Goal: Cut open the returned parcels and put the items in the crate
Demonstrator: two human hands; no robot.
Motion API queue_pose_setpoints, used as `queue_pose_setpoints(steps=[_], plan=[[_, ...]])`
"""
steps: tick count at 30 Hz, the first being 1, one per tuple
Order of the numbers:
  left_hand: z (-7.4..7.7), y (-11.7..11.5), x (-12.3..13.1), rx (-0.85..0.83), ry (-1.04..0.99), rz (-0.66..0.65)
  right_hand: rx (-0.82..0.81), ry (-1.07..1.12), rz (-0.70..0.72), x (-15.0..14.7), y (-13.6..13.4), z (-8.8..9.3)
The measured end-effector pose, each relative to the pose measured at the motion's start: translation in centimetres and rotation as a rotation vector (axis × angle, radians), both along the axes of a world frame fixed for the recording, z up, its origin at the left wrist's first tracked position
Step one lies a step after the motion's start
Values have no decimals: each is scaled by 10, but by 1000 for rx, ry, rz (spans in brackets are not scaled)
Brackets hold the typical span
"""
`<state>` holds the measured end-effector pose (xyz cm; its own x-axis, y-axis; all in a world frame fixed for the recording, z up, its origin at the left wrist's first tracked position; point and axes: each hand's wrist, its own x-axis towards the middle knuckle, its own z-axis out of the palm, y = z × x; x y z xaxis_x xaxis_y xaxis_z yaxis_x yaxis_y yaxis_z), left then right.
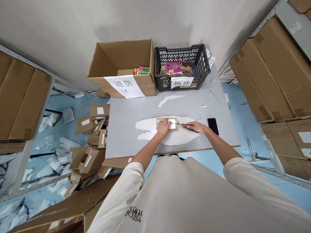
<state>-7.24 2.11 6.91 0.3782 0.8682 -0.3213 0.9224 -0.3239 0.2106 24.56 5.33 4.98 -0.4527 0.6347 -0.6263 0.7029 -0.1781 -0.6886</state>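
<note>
A small flat cardboard box (174, 126) with a white label lies on the table before me. My left hand (164, 127) presses on its top and holds it down, fingers bent over the left part. In my right hand (196, 126) is a red-and-black scissors-like tool (188, 127), its tip at the box's right end. Whether the tip cuts into the box is too small to tell. Under the box and both hands spreads a white worn patch (178, 139) on the grey tabletop. A black phone (213, 126) lies just right of my right hand.
At the table's back stand an open carton (102, 82) and a black plastic crate (202, 77), both with books inside and paper signs. Empty-looking boxes (89, 160) pile up left of the grey table (121, 129). Shelves with large cartons (272, 74) flank both sides.
</note>
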Motion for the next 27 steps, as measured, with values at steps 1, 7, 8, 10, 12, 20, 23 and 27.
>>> queue_pose_setpoints(steps=[1, 7, 8, 10, 12, 20, 23, 27], plan=[[-1, 0, 0, 1, -3, 3, 8, -10, -14, 0, -2, 0], [-4, -1, 0, 0, -21, -5, 87, -48, -95, -15, -15, 2], [-3, -1, 0, -3, -28, -3, 83, -41, -104, -16, -17, 3], [-3, -1, 0, -11, -38, 1, 57, -12, -119, -16, -20, 6], [-2, -1, 0, -14, -32, -1, 12, 27, -131, -15, -21, 8], [-5, -5, 0, 24, -2, -33, -23, 121, -247, -19, -27, 5], [-6, -8, -1, 33, -4, -40, -69, 122, -255, -16, -29, 4], [-7, -9, -1, 34, -17, -42, -31, 136, -285, -28, -26, -1]])
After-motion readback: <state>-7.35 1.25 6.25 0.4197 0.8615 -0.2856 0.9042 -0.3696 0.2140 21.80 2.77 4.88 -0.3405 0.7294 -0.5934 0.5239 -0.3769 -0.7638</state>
